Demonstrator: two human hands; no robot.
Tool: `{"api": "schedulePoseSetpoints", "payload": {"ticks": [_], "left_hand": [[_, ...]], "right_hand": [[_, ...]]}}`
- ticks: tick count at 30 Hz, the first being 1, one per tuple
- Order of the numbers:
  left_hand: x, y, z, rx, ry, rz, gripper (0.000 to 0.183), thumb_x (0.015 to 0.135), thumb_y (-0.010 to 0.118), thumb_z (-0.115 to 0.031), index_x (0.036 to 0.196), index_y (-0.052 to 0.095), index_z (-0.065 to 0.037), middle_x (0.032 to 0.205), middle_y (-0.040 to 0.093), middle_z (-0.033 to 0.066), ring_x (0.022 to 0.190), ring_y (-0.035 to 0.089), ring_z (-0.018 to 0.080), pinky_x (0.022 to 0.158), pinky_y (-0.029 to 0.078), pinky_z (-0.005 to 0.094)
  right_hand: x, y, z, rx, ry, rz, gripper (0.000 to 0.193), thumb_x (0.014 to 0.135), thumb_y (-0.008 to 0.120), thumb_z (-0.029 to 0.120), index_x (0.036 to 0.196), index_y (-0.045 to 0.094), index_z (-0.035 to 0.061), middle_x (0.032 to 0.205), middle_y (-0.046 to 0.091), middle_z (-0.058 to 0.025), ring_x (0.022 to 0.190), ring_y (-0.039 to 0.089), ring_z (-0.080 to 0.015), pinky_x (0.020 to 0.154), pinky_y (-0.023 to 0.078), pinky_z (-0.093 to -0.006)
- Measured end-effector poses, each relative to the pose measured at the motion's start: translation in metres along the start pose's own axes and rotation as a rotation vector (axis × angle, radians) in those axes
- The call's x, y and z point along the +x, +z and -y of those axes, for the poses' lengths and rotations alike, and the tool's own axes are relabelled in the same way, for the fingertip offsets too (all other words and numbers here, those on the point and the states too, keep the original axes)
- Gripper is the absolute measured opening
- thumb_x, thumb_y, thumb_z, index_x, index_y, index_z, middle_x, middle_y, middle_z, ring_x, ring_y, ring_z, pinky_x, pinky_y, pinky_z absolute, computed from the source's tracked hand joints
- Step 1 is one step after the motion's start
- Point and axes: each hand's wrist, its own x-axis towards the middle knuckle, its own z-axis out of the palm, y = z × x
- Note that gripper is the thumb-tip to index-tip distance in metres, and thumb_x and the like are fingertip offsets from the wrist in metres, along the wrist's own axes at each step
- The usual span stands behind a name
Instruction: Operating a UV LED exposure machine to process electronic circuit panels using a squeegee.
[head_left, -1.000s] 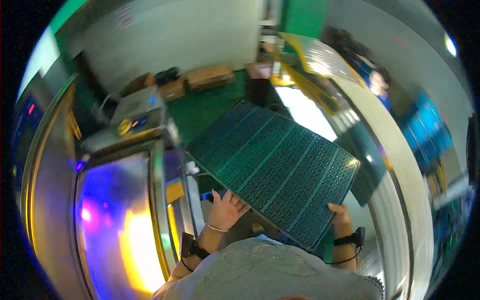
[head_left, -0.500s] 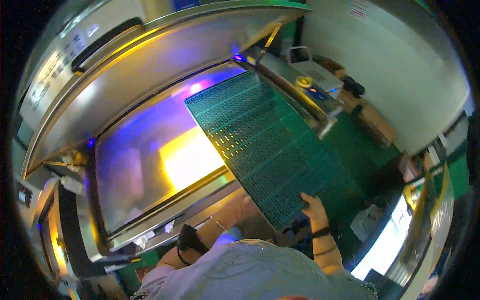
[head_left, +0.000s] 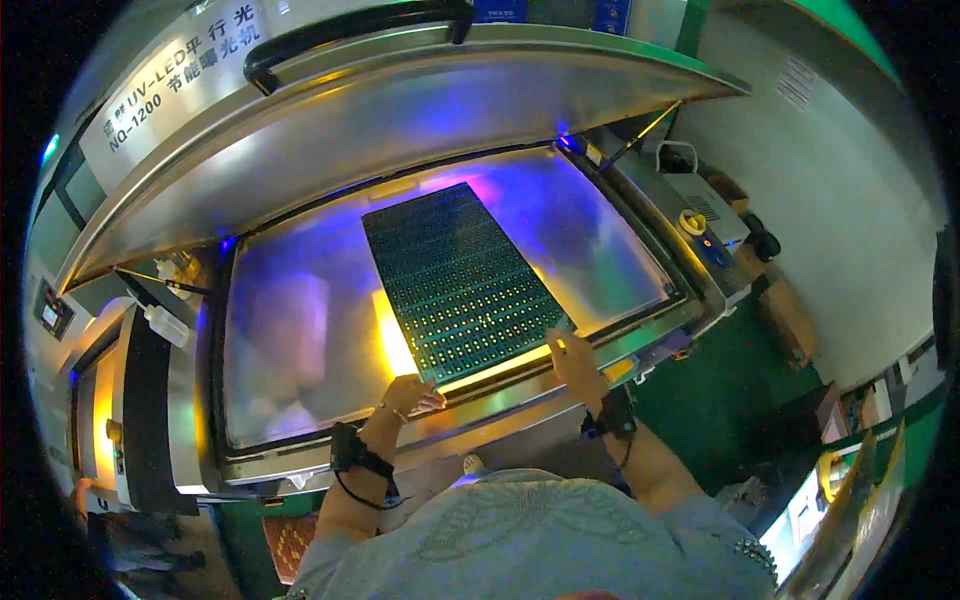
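Observation:
A large dark green circuit board panel, with rows of small holes, lies over the shiny bed of an open exposure machine. Yellow light comes through many of its holes and shows beside its left edge. At the panel's near left corner, my left hand has its fingertips closed on the edge. My right hand pinches the near right corner between thumb and fingers. Whether the near edge rests fully on the bed or is slightly raised, I cannot tell.
Above the bed stands the raised metal lid with a black handle. Thin struts hold it at both sides. A white bottle is at left, a yellow tape roll at right. Another person's hand shows at far left.
The panel has moved left from beyond the machine's right side onto the bed. My left hand has come to its near left corner; my right hand has moved left with it. The view has shifted.

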Motion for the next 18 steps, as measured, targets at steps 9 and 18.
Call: {"api": "schedulePoseSetpoints", "payload": {"ticks": [9,18], "left_hand": [[0.015,0.005,-0.016,1.309,0.025,-0.597,0.062,0.078,0.058,-0.054,0.122,0.05,-0.01,0.129,0.049,0.0101,0.118,0.046,0.0286,0.091,0.042,0.0438],[0.008,0.044,0.026,1.435,0.222,-0.484,0.081,0.085,0.036,-0.062,0.142,0.022,-0.007,0.15,0.015,0.0045,0.138,0.011,0.0264,0.108,0.013,0.0554]], "right_hand": [[0.031,0.046,-0.079,-0.6,0.013,0.151,0.05,0.086,0.05,0.044,0.133,0.041,0.0279,0.143,0.028,-0.019,0.128,0.03,-0.0431,0.1,0.029,-0.057],[0.04,0.03,-0.094,-0.518,-0.126,0.132,0.047,0.086,0.054,0.038,0.131,0.044,0.028,0.143,0.029,-0.0179,0.128,0.033,-0.0391,0.1,0.03,-0.0562]]}}
